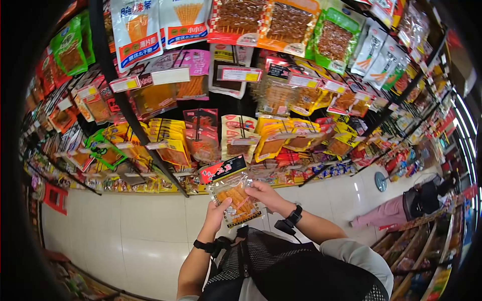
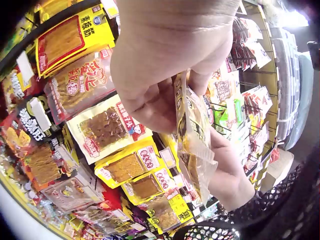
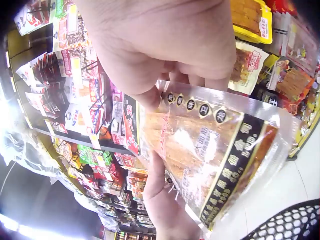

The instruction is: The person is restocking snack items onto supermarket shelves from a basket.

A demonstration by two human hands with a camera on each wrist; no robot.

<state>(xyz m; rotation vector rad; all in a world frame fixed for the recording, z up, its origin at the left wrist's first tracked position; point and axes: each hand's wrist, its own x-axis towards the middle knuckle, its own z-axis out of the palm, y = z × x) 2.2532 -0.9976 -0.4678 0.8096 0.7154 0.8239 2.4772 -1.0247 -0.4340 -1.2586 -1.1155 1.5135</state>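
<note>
Both hands hold a clear snack packet (image 1: 234, 199) with a black and red header, in front of the body. Orange-brown strips show through its plastic. My left hand (image 1: 217, 212) grips the left edge, thumb on the front face. On the opposite edge my right hand (image 1: 266, 196) pinches the packet near its upper part. In the left wrist view the packet (image 2: 192, 135) is seen nearly edge-on between the two hands. The right wrist view shows its printed face, with a black band of lettering along one end and the right thumb pressed on the plastic.
A tall rack of hanging snack packets fills the front, with yellow packets (image 1: 273, 138) nearest and price tags (image 1: 241, 74) on the hooks. Pale floor tiles (image 1: 150, 220) lie below. At the right are a person in pink trousers (image 1: 384, 213) and more shelving (image 1: 416, 251).
</note>
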